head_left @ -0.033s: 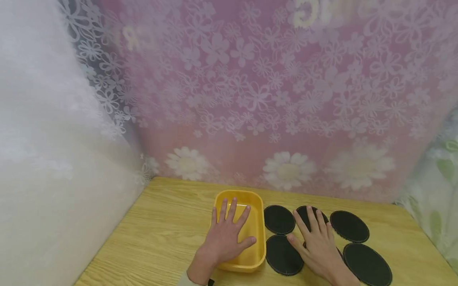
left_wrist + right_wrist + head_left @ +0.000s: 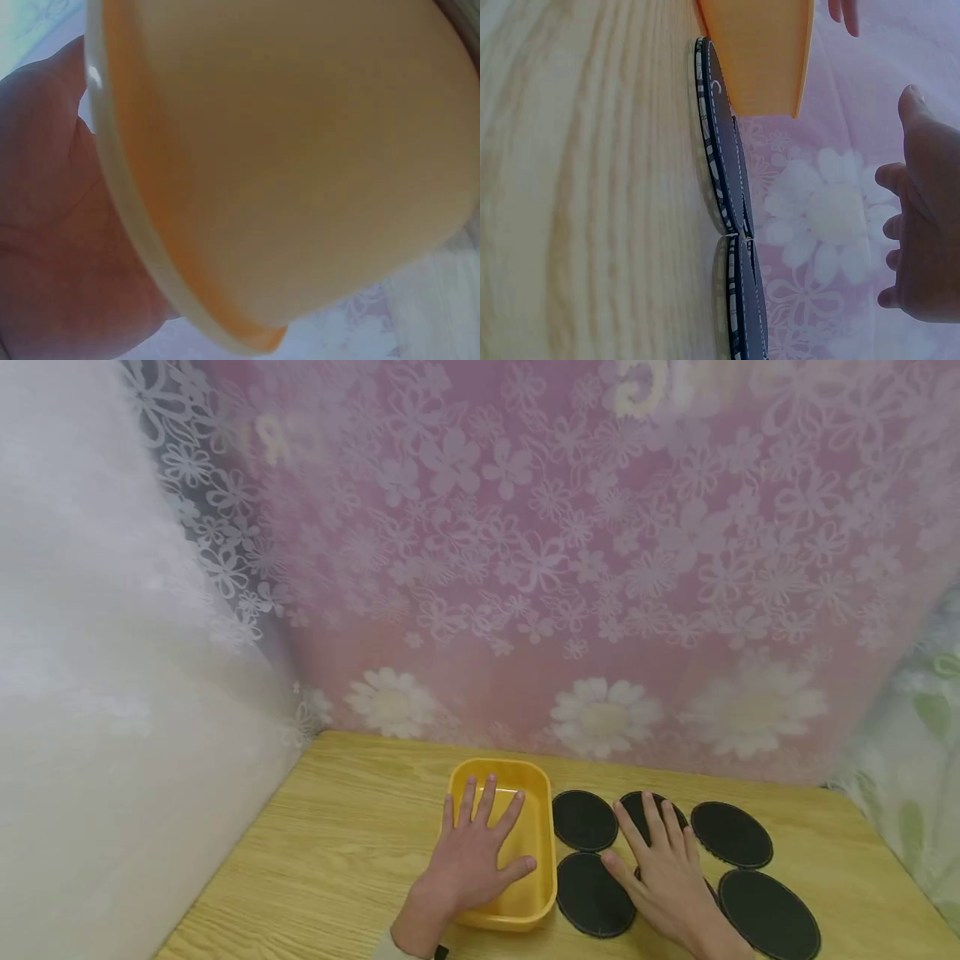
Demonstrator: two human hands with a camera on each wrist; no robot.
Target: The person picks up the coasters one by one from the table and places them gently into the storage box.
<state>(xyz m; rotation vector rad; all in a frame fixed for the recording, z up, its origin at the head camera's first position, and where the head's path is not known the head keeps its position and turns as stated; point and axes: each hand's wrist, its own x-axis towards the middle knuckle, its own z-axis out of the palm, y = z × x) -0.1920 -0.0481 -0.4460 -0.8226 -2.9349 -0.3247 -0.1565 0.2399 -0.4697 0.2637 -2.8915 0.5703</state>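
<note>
A wood-grained surface (image 2: 300, 843) fills the lower part of the head view, its near edge out of frame. Closest, two bare hands hang above it, neither grip holding anything. The left hand (image 2: 468, 864), fingers straight and spread, hovers over a yellow tub (image 2: 535, 827); the right hand (image 2: 663, 877), fingers also apart, hovers over the middle of six black discs (image 2: 595, 895).

The discs lie flat in two rows of three between the tub and the surface's right edge. The middle one of the near row is mostly hidden under the right hand, so I cannot tell how it lies. The tub stands upright, its far end close to the surface's far edge.

The discs sit tight together and look thin, so a pinch at one rim could push its neighbour askew or take two at once. A left hand lowered onto the tub's rim off-centre might tip it or shove it into the nearest discs.

Beyond the far edge hangs a pink flowered cloth (image 2: 480, 568).
</note>
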